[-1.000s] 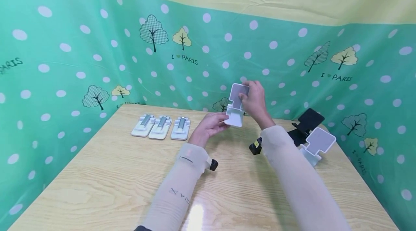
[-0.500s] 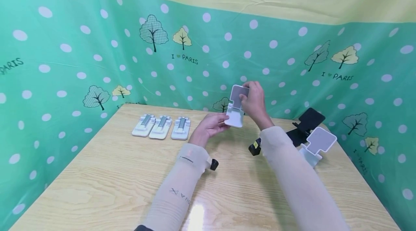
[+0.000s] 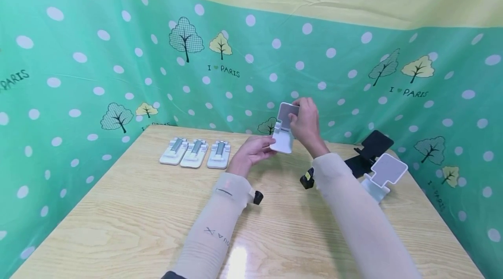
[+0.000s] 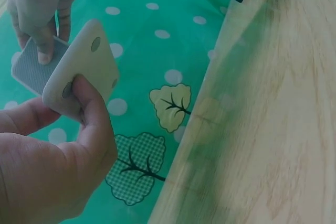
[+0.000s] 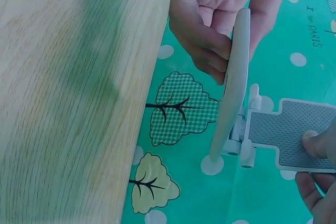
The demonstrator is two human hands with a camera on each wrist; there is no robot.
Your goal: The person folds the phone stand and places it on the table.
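Note:
Above the far part of the table, both hands hold a white folding phone stand (image 3: 282,141), unfolded at its hinge. My left hand (image 3: 255,150) pinches the base plate between thumb and fingers. In the left wrist view the underside of that base (image 4: 86,72) shows round grey feet, with the thumb beside one. My right hand (image 3: 307,124) pinches the upper plate, thumb on its grey ribbed pad (image 5: 283,129). The right wrist view shows the base edge-on and the hinge (image 5: 239,132) between the two plates.
On the left of the wooden table (image 3: 129,209) lie three folded white phone stands (image 3: 218,155) in a row. At the right stand an unfolded black phone stand (image 3: 375,144) and an unfolded white one (image 3: 388,170). A green dotted cloth (image 3: 243,82) hangs behind the table.
The right hand has shifted slightly left with the upper plate, and less of the grey pad shows now. The left hand keeps its pinch on the base.

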